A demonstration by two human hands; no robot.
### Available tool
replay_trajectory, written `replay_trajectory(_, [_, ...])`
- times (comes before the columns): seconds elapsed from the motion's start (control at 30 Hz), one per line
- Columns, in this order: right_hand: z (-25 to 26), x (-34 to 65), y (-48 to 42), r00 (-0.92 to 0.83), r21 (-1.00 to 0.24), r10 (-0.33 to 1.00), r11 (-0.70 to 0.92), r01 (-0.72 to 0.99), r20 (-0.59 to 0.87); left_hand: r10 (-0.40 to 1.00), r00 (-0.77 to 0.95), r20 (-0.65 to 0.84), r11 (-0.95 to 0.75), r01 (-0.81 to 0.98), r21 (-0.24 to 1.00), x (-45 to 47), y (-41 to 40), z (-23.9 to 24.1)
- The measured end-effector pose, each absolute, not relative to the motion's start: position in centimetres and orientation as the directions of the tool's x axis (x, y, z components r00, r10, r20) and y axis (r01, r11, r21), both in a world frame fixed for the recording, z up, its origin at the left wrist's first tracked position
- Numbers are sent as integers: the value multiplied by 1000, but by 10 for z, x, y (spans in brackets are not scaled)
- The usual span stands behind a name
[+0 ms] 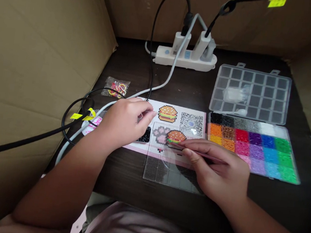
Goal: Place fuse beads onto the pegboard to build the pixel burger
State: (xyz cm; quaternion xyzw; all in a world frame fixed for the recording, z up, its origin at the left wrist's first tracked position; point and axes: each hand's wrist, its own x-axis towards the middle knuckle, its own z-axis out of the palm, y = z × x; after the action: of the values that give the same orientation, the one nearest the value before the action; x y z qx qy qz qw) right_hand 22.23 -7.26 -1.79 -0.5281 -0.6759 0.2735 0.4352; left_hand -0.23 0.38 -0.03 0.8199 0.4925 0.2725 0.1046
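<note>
My right hand (221, 169) grips pink tweezers (203, 155), their tips at a hamburger of small beads (177, 137) on a clear pegboard (161, 171). The pegboard lies partly over a printed pattern sheet (199, 116), which shows a pixel hamburger and a QR code. My left hand (129, 121) hovers above the sheet's left part, thumb and fingers pinched together. I cannot make out what, if anything, is between them. Just below that hand sits a small tray of black beads (144, 134), partly hidden by it.
An open bead box (258, 147) with many colours is at the right, its clear lid (252, 79) folded back. Behind stands a white power strip (185, 59). Cables (158, 86) cross the table at the left, near a small bag of coloured rings (117, 87). Cardboard walls surround the table.
</note>
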Motion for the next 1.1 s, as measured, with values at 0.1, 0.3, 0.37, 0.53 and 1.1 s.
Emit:
replay_trajectory(0.1, [-17,222,-73,-63,-833,956,280,477,286,876,359,321,-474,761,444,-2,4,0])
replay_trajectory(0.3, [-18,221,-73,-62,-839,962,263,476,267,880,362,309,-470,762,445,-3,2,0])
replay_trajectory(0.37, [-18,221,-72,-67,-842,962,265,471,265,879,365,307,-472,761,446,-3,2,0])
replay_trajectory(0.53, [-18,220,-72,-73,-840,963,262,475,259,879,367,306,-472,761,445,-2,2,1])
replay_trajectory(1.1, [-17,221,-71,-80,-832,960,272,483,267,883,355,308,-463,771,437,-3,2,0])
